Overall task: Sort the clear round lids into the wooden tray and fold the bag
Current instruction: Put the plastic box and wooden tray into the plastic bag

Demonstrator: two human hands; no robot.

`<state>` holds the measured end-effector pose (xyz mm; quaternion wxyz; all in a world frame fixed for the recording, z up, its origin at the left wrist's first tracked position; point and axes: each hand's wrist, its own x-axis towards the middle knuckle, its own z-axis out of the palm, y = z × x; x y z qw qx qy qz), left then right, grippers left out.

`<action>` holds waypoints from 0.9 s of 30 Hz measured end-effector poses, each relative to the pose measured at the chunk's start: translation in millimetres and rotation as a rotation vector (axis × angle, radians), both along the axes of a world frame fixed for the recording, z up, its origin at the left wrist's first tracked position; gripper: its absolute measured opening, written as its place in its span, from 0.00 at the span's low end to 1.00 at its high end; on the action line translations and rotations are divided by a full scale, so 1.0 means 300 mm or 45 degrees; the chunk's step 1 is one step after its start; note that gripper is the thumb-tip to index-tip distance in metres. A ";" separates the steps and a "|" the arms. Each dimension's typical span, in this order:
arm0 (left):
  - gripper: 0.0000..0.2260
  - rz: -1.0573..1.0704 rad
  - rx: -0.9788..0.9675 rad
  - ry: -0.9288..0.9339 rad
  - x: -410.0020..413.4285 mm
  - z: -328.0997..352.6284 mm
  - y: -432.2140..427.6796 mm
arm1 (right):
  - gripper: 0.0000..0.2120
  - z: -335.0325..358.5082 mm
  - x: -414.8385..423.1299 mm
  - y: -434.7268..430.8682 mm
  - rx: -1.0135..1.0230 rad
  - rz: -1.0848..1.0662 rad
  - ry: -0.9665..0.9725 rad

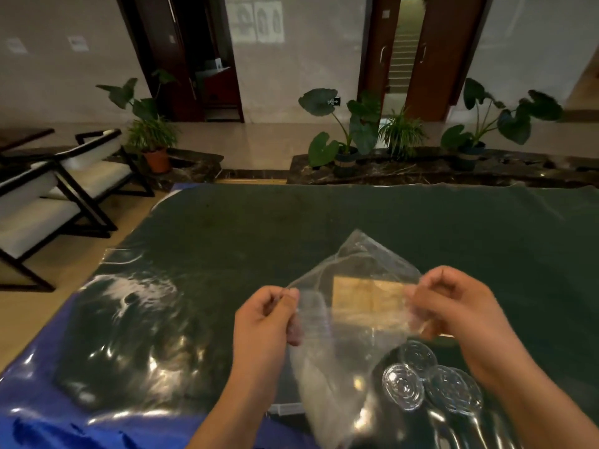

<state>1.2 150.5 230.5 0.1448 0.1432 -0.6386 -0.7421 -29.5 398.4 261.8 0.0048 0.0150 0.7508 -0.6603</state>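
I hold a clear plastic bag (pixel 350 322) up above the table between both hands. My left hand (pixel 265 319) pinches its left edge, and my right hand (pixel 453 309) pinches its right edge. The bag hangs down toward me and looks empty. Through the plastic shows the wooden tray (pixel 366 298), lying on the table behind the bag. Three clear round lids (pixel 403 385) lie together on the table below my right hand, one at the back (pixel 418 356) and one at the right (pixel 453 392).
The table carries a dark green cloth (pixel 291 222) under a shiny clear sheet, with a blue cover (pixel 48 422) at its near left edge. Chairs (pixel 64 189) stand on the floor to the left. Potted plants (pixel 346 137) line a dark ledge beyond the table.
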 end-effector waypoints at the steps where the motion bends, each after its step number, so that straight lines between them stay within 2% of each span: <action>1: 0.11 -0.027 -0.005 0.003 0.003 0.004 0.001 | 0.10 -0.002 0.002 0.001 0.143 0.026 0.010; 3: 0.11 -0.057 -0.032 0.016 0.006 0.010 -0.001 | 0.14 0.013 -0.009 -0.004 0.285 0.031 0.028; 5: 0.13 -0.087 -0.089 0.042 0.008 0.010 -0.010 | 0.24 0.041 -0.038 -0.021 0.508 0.061 0.041; 7: 0.14 -0.143 -0.147 0.050 0.009 0.009 -0.025 | 0.38 0.075 -0.072 -0.066 1.092 0.201 0.104; 8: 0.13 -0.164 -0.170 0.047 0.009 0.009 -0.033 | 0.36 0.088 -0.097 -0.099 1.350 0.257 0.190; 9: 0.11 -0.169 -0.189 0.044 0.009 0.010 -0.042 | 0.31 0.102 -0.127 -0.136 1.469 0.285 0.270; 12: 0.06 -0.074 -0.283 0.045 0.010 0.006 -0.087 | 0.19 0.150 -0.218 -0.208 1.467 0.259 0.328; 15: 0.09 0.040 -0.342 0.055 0.014 -0.006 -0.122 | 0.18 0.158 -0.250 -0.212 1.422 0.099 0.415; 18: 0.13 0.058 -0.250 0.045 0.003 -0.016 -0.118 | 0.13 0.157 -0.210 -0.201 1.292 0.108 0.465; 19: 0.15 0.068 -0.205 0.042 -0.004 -0.019 -0.115 | 0.14 0.156 -0.188 -0.194 1.245 0.097 0.473; 20: 0.15 0.071 -0.166 0.041 -0.010 -0.024 -0.112 | 0.20 0.156 -0.157 -0.187 1.233 0.057 0.530; 22: 0.15 0.053 -0.131 0.050 -0.015 -0.034 -0.102 | 0.34 0.164 -0.065 -0.186 1.264 0.023 0.809; 24: 0.13 0.041 -0.139 0.045 -0.016 -0.042 -0.089 | 0.40 0.163 0.028 -0.210 1.380 0.307 1.002; 25: 0.13 0.051 -0.134 0.034 -0.017 -0.050 -0.083 | 0.39 0.145 0.057 -0.214 1.489 0.496 0.981; 26: 0.15 0.076 -0.110 0.018 -0.019 -0.059 -0.078 | 0.33 0.124 0.067 -0.210 1.579 0.675 0.924; 27: 0.16 0.113 -0.065 0.005 -0.021 -0.065 -0.076 | 0.22 0.106 0.065 -0.196 1.637 0.799 0.878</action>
